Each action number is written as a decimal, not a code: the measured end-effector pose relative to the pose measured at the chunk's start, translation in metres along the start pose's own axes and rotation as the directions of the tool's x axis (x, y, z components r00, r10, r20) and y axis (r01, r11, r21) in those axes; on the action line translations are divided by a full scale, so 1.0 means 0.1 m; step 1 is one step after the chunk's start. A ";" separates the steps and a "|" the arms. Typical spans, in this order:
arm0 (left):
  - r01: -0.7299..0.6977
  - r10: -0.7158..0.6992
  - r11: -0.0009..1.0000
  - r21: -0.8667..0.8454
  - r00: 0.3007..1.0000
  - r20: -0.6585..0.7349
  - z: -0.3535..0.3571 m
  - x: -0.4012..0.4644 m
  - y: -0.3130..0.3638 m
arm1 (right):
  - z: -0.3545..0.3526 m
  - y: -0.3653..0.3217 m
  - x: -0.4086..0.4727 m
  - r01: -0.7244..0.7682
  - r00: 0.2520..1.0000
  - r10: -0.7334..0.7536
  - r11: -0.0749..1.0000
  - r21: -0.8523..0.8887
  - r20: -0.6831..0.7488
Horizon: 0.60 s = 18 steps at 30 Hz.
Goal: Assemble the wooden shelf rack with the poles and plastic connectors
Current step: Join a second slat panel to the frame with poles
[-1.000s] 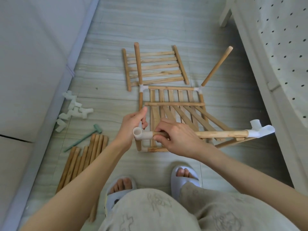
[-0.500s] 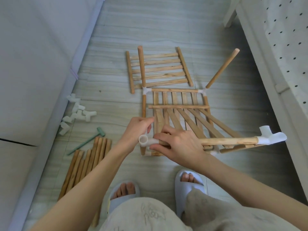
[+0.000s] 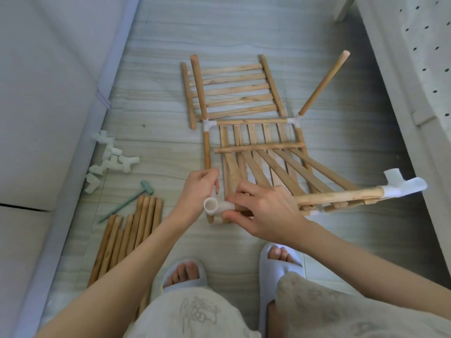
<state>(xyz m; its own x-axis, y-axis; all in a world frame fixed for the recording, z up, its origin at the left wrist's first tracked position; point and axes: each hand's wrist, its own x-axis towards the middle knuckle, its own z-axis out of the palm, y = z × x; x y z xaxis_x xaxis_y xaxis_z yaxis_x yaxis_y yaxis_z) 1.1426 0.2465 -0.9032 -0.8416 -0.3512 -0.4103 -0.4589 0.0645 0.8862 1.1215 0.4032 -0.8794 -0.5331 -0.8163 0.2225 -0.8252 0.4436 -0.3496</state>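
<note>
A half-built wooden rack (image 3: 258, 142) lies on the floor, with poles joined by white plastic connectors. A second slatted shelf panel (image 3: 288, 172) leans over it, raised at my side. My left hand (image 3: 199, 189) grips the white connector (image 3: 214, 206) at the panel's near left corner. My right hand (image 3: 263, 211) holds the panel's front pole (image 3: 341, 195) just beside that connector. Another white connector (image 3: 400, 185) caps the pole's right end. A third slatted panel (image 3: 234, 90) lies flat further away.
Spare poles (image 3: 129, 230) lie bundled at the left, with a green mallet (image 3: 127, 202) and a heap of loose white connectors (image 3: 109, 159) beyond them. A grey sofa edge (image 3: 48, 118) runs along the left, white furniture (image 3: 415, 93) along the right. My slippered feet (image 3: 280, 262) stand close below.
The raised panel and both hands have dropped slightly lower and nearer to me. Both hands keep their grip at the near left corner.
</note>
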 end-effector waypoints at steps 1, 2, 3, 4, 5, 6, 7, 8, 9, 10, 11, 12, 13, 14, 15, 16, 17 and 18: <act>-0.018 0.018 1.000 -0.021 1.000 0.012 0.01 -0.02 0.00 | -0.02 0.00 -0.02 -0.017 1.000 0.017 1.000 0.010 0.002; -0.045 0.046 0.998 -0.041 0.999 0.022 0.03 -0.04 -0.01 | -0.04 0.02 -0.04 -0.045 0.999 0.046 0.999 0.026 -0.005; -0.071 0.073 0.996 -0.057 0.997 0.032 0.04 -0.07 -0.01 | -0.08 0.04 -0.06 -0.078 0.997 0.079 0.996 0.045 -0.021; -0.091 0.094 0.993 -0.072 0.995 0.044 0.05 -0.09 -0.02 | -0.12 0.08 -0.08 -0.101 0.993 0.104 0.994 0.049 -0.048; -0.101 0.107 0.990 -0.094 0.992 0.062 0.06 -0.11 -0.04 | -0.16 0.14 -0.11 -0.113 0.990 0.115 0.993 0.032 -0.077; -0.089 0.100 0.988 -0.125 0.992 0.080 0.07 -0.12 -0.05 | -0.20 0.20 -0.15 -0.116 0.989 0.115 0.993 0.005 -0.090; -0.051 0.068 0.985 -0.167 0.993 0.098 0.08 -0.13 -0.06 | -0.25 0.27 -0.19 -0.112 0.991 0.110 0.994 -0.021 -0.081; -0.005 0.029 0.978 -0.210 0.993 0.112 0.10 -0.14 -0.07 | -0.29 0.34 -0.24 -0.095 0.994 0.093 0.995 -0.042 -0.053; 0.030 0.000 0.968 -0.248 0.993 0.120 0.11 -0.15 -0.07 | -0.32 0.40 -0.30 -0.062 0.998 0.062 0.996 -0.068 -0.010; 0.049 -0.015 0.961 -0.274 0.992 0.125 0.13 -0.16 -0.07 | -0.34 0.45 -0.35 -0.019 0.999 0.022 0.995 -0.097 0.038; 0.055 -0.017 0.955 -0.292 0.991 0.133 0.15 -0.17 -0.06 | -0.36 0.48 -0.40 0.025 0.996 -0.014 0.992 -0.127 0.082; 0.059 -0.012 0.947 -0.315 0.989 0.147 0.17 -0.18 -0.06 | -0.36 0.51 -0.43 0.060 0.993 -0.043 0.987 -0.151 0.114; 0.069 -0.011 0.937 -0.342 0.986 0.167 0.19 -0.19 -0.06 | -0.36 0.52 -0.45 0.084 0.990 -0.063 0.982 -0.168 0.128; 0.088 -0.019 0.928 -0.363 0.982 0.189 0.20 -0.21 -0.05 | -0.36 0.54 -0.46 0.102 0.988 -0.080 0.979 -0.177 0.131; 0.116 -0.039 0.920 -0.373 0.977 0.208 0.20 -0.22 -0.05 | -0.35 0.55 -0.46 0.114 0.987 -0.092 0.978 -0.174 0.129; 0.154 -0.074 0.915 -0.373 0.973 0.220 0.21 -0.23 -0.05 | -0.35 0.56 -0.45 0.116 0.987 -0.097 0.981 -0.157 0.124; 0.198 -0.121 0.909 -0.368 0.968 0.222 0.21 -0.24 -0.05 | -0.34 0.55 -0.45 0.108 0.989 -0.094 0.986 -0.128 0.115; 0.240 -0.169 0.902 -0.359 0.961 0.217 0.21 -0.25 -0.06 | -0.34 0.55 -0.44 0.094 0.991 -0.084 0.991 -0.098 0.102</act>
<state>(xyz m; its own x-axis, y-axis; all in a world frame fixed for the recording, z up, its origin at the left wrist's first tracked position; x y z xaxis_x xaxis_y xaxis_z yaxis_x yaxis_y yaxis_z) 1.1601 0.2749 -0.9025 -0.7933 -0.1459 -0.5910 -0.5135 -0.3611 0.7784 1.0938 0.4764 -0.8771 -0.4398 -0.8842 0.1573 -0.8861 0.3987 -0.2364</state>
